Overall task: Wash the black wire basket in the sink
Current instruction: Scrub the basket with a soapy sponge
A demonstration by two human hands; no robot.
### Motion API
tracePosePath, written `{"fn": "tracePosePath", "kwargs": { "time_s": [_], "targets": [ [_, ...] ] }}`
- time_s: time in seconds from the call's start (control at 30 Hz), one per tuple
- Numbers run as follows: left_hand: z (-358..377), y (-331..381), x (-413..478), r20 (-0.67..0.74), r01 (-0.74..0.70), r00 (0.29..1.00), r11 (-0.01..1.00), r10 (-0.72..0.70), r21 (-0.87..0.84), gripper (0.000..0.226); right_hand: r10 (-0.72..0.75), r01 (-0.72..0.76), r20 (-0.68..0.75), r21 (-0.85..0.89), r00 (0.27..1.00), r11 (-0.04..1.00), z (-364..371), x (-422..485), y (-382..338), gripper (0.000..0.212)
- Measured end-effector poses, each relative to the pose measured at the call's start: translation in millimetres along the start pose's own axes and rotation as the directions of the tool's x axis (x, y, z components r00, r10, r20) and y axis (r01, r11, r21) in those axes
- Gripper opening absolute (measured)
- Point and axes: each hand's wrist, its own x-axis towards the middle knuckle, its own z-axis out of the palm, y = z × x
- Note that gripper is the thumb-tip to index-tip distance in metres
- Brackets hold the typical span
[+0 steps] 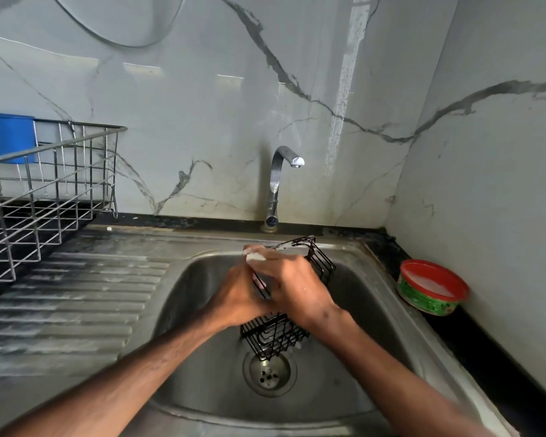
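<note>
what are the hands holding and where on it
Both hold the black wire basket above the sink: left hand grips its side wires at mid-length, right hand wraps over the upper half.

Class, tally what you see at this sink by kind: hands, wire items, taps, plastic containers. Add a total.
Hands: 2 (left hand, right hand)
Wire items: 2 (black wire basket, dish rack)
Taps: 1 (tap)
Plastic containers: 2 (green tub, blue box)
Total: 7
</note>
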Motion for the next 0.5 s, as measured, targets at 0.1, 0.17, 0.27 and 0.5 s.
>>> {"fn": "tracePosePath", "kwargs": {
  "time_s": [0.1,0.17,0.27,0.5],
  "targets": [
    [-8.7,-6.3,3.5,0.024,0.085,0.996,0.996,-0.085,-0.009,0.083,-0.049,0.05,0.067,-0.017,0.997,0.999,2.6,-12.6,-0.5,0.047],
    [-11.9,-6.3,3.5,0.016,0.088,0.996,0.996,-0.088,-0.021,0.095,-0.071,0.075,0.088,-0.036,0.994,0.997,-0.5,-13.1,5.4,0.048],
    [-13.1,4.2,-0.4,-0.001,0.08,0.997,0.996,-0.081,-0.033,0.093,-0.07,0.071,0.026,-0.005,0.997,0.997,0.2,1.6,9.4,0.059],
    [-9.8,-0.4,-0.5,0.003,0.1,0.995,0.995,-0.1,0.025,0.077,0.207,-0.12,-0.239,0.333,0.949,0.935,-0.9,14.9,6.5,0.045]
  ]
}}
